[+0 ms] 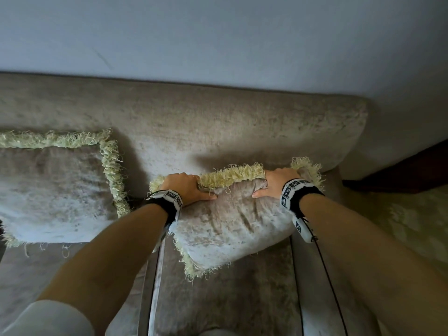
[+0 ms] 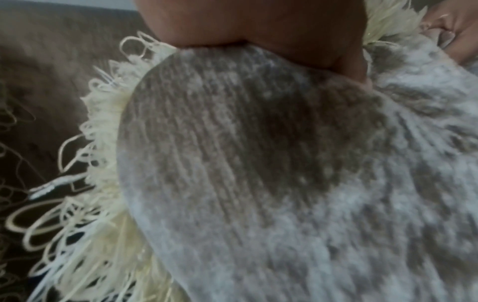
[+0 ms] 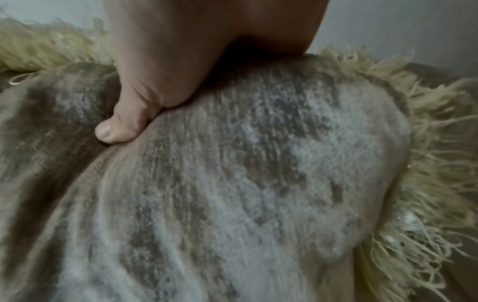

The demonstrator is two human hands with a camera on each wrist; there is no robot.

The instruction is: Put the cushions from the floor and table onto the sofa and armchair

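Observation:
A beige velvet cushion (image 1: 230, 221) with a pale yellow fringe leans against the sofa's backrest (image 1: 218, 122) at the right end of the seat. My left hand (image 1: 186, 187) grips its top edge on the left, thumb pressed into the front face. My right hand (image 1: 276, 183) grips the top edge near the right corner, thumb on the front. The left wrist view shows the cushion (image 2: 284, 173) close up under my left hand (image 2: 271, 30). In the right wrist view my thumb (image 3: 129, 118) digs into the cushion (image 3: 245, 183). A second fringed cushion (image 1: 51, 192) leans on the backrest further left.
The sofa seat (image 1: 228, 299) lies below the held cushion, with a seam beside it. A pale wall (image 1: 218, 37) rises behind the sofa. At the right are a dark wooden piece (image 1: 407, 170) and patterned light fabric (image 1: 412, 226).

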